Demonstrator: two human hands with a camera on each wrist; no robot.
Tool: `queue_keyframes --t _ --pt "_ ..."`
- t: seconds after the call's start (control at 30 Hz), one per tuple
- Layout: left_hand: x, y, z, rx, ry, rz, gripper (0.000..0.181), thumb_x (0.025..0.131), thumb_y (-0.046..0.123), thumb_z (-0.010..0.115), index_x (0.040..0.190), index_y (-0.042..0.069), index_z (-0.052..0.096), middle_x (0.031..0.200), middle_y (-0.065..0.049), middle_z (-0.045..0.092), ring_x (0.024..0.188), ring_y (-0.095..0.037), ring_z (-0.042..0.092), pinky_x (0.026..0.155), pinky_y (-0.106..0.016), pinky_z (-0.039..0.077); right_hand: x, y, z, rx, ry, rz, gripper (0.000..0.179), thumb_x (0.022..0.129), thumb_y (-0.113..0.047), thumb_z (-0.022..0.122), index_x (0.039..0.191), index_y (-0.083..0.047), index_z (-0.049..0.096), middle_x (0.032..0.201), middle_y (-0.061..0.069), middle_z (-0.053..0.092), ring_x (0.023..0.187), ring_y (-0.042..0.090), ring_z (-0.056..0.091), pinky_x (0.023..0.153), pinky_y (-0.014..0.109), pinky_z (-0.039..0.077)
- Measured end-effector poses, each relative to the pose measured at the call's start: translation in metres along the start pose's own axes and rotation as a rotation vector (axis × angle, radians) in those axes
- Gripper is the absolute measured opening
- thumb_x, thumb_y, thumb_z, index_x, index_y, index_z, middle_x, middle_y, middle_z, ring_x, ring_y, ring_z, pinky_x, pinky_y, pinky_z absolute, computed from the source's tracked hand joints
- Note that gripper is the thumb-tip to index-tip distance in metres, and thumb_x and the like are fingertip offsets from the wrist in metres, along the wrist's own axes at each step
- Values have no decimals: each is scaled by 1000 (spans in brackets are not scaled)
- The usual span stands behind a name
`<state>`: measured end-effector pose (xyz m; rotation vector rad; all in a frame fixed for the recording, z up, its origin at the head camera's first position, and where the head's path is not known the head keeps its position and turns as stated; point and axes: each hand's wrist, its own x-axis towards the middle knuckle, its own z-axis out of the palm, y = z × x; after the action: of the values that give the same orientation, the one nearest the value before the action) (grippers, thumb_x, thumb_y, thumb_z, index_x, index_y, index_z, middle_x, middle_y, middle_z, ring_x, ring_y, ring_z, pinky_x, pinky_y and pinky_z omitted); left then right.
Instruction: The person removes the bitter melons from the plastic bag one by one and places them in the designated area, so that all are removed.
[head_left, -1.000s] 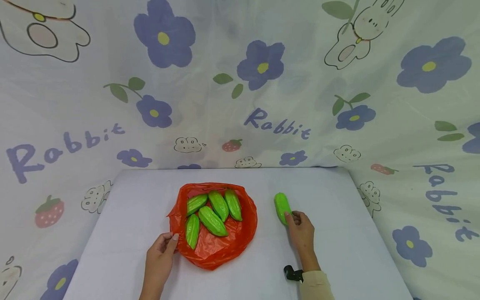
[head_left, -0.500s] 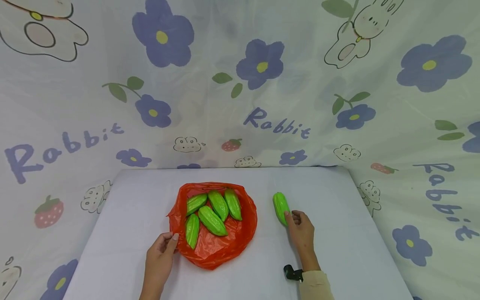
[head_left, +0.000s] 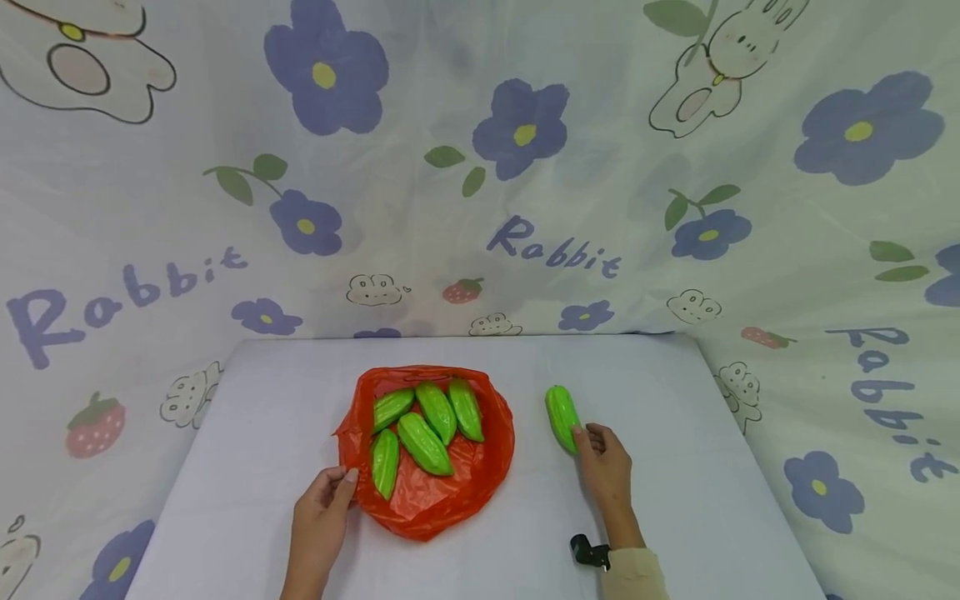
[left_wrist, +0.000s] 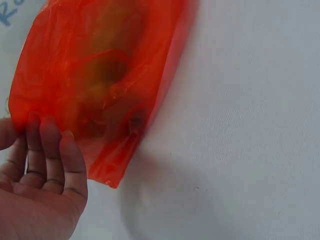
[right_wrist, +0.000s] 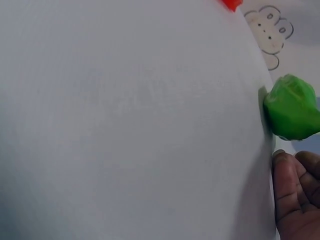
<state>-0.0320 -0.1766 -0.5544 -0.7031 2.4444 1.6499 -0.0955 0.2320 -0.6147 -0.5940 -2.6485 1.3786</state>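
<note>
A red plastic bag (head_left: pixel 468 493) lies with its mouth spread wide, several green ridged gourds (head_left: pixel 425 443) inside it. At its near left edge my left hand (head_left: pixel 318 521) pinches the rim between thumb and fingers; the left wrist view shows the thin film (left_wrist: pixel 50 65) at those fingertips. Another green ridged gourd (head_left: pixel 561 415) rests on the table right of the bag. My right hand (head_left: pixel 607 471) is at its near end with fingers loosely bent. In the right wrist view a small gap shows between the fingers (right_wrist: pixel 286 182) and the gourd (right_wrist: pixel 292 107).
All of this lies on a white-covered table (head_left: pixel 675 500). A patterned curtain (head_left: pixel 420 208) with flowers and rabbits rises behind and at both sides. A small black device (head_left: pixel 588 552) is worn on the right wrist, by a beige sleeve (head_left: pixel 633 573).
The single gourd has shifted very slightly left, then stayed put. My right hand has drawn a little back and to the right of it. The left hand and the bag barely differ.
</note>
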Motion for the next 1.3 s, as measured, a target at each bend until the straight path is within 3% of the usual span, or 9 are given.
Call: queue_keyframes --t 0.43,0.77,1.0,1.3 --pt "-1 -2 -1 -13 28 15 45 109 42 55 127 2 63 117 -15 68 93 -11 65 82 -23 59 -9 -2 -5 41 -19 15 69 103 -55 61 142 2 56 127 19 65 116 31 62 98 47 54" --pt "0 -4 -3 -34 19 30 46 109 40 56 128 -1 62 115 -14 69 91 -8 65 81 -24 60 -12 -11 -9 -12 -30 -14 68 104 -51 61 144 3 53 130 22 64 119 34 62 98 49 55" --pt "0 -3 -3 -41 15 34 45 109 39 57 128 -2 62 117 -15 69 90 -6 65 80 -24 60 -15 -22 -13 -2 13 -107 59 103 -37 68 144 3 53 140 23 59 132 38 55 109 49 49" --pt "-2 -2 -4 -53 18 41 44 109 38 57 127 -2 62 115 -15 69 90 -8 66 81 -25 60 -23 -50 -21 90 59 -208 49 103 -29 71 140 -1 57 139 16 62 132 31 56 109 42 49"
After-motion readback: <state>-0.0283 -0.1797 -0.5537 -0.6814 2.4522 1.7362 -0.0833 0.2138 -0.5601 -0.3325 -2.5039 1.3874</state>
